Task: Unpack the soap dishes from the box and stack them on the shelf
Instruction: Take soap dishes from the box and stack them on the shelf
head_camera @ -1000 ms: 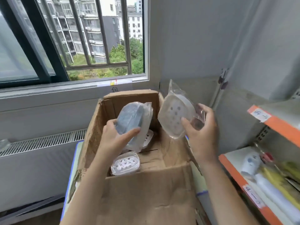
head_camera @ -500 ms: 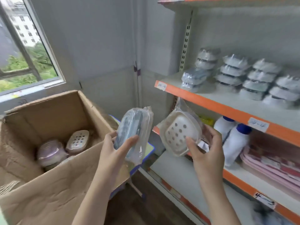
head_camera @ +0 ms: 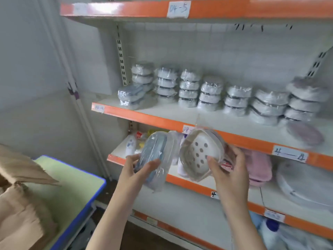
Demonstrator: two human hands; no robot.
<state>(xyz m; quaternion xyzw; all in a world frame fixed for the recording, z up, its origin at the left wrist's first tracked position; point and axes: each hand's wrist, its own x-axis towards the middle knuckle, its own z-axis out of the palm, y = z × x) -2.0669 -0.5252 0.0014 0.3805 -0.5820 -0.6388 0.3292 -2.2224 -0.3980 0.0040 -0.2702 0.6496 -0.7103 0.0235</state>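
Note:
My left hand (head_camera: pixel 139 167) grips a blue-grey soap dish (head_camera: pixel 153 152) wrapped in clear plastic, held on edge. My right hand (head_camera: pixel 229 170) grips a white soap dish (head_camera: pixel 200 154) with round drain holes, also in a plastic bag, tilted toward me. Both dishes hang in front of the orange-edged shelf (head_camera: pixel 162 121), a little below its front lip. On that shelf stand several stacks of wrapped soap dishes (head_camera: pixel 209 93), with a short blue-grey stack (head_camera: pixel 130 95) at the left end. The cardboard box (head_camera: pixel 19 195) is at the lower left, only partly in view.
The box rests on a green table with a blue rim (head_camera: pixel 79 184). The lower shelf (head_camera: pixel 189 183) holds bottles, pink items and white plates. An upper shelf labelled 04-5 (head_camera: pixel 177 9) runs overhead. A single pinkish dish (head_camera: pixel 304 133) lies at the shelf's right.
The view has swung right from the box to face the shelving. Both hands, each still holding its wrapped dish, have come closer to the shelf with the stacks.

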